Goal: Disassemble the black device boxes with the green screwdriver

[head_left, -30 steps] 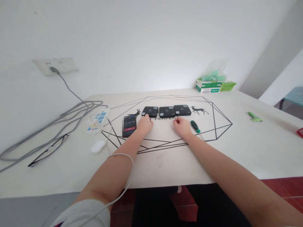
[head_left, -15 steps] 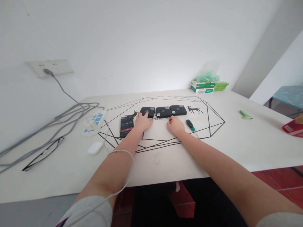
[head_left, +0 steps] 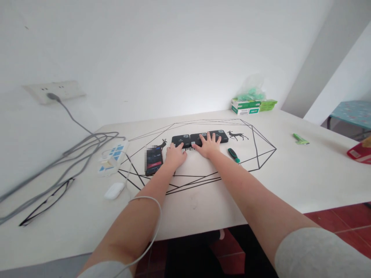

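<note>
Three flat black boxes stand in a row on the printed table mat: a left box (head_left: 181, 139), a middle box (head_left: 197, 138) and a right box (head_left: 222, 136). My right hand (head_left: 209, 146) is open, its spread fingers lying over the middle and right boxes. Against the front edge of the left box rests my left hand (head_left: 176, 155), fingers apart and slightly bent, not wrapped round it. A phone (head_left: 154, 160) with a lit screen lies just left of that hand. The green-and-black screwdriver (head_left: 233, 155) lies right of my right hand; its shaft is partly hidden by my forearm.
To the left are a white power strip (head_left: 114, 158), grey cables (head_left: 84, 154), a white earbud case (head_left: 114, 191) and glasses (head_left: 48, 200). Green-and-white cartons (head_left: 245, 105) stand at the back right. A green wrapper (head_left: 300, 139) and a red packet (head_left: 361, 151) lie farther right. A white cord (head_left: 159, 216) crosses my left forearm.
My right hand has gone from curled in front of the boxes to spread on the middle and right ones. My left hand has drawn back slightly to the left box's front edge.
</note>
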